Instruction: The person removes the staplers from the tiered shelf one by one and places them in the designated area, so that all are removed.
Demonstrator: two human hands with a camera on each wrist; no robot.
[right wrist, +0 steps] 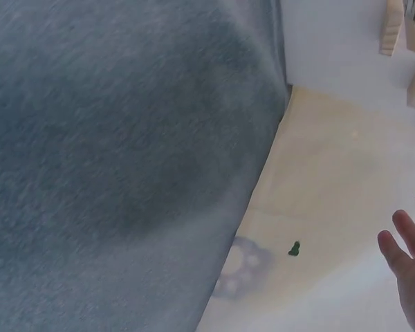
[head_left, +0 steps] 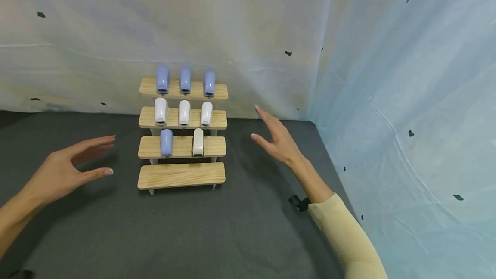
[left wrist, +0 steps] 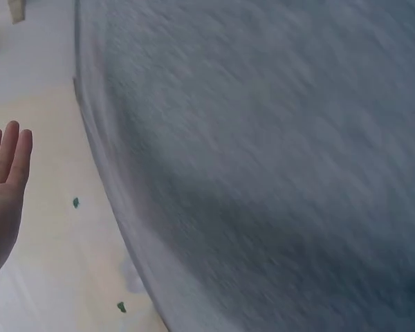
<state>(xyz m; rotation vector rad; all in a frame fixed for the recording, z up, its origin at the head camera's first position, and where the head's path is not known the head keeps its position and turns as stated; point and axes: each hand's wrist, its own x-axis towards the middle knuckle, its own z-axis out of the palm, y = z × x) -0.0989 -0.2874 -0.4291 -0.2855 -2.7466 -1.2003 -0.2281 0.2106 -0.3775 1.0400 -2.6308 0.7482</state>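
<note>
A four-tier wooden display rack stands in the head view, a little left of the middle. Three lavender staplers, one of them the left stapler, line its top tier. Three white staplers, among them the middle stapler, sit one tier lower. The third tier bears a lavender stapler and an off-white stapler. My left hand hovers left of the rack, fingers extended and thumb apart. To the right of the rack is my right hand, its fingers straight. Both hands hold nothing.
Dark grey cloth covers the table under the rack. Pale fabric hangs behind it, and a bluish sheet closes the right side. A small black object shows beside the right wrist.
</note>
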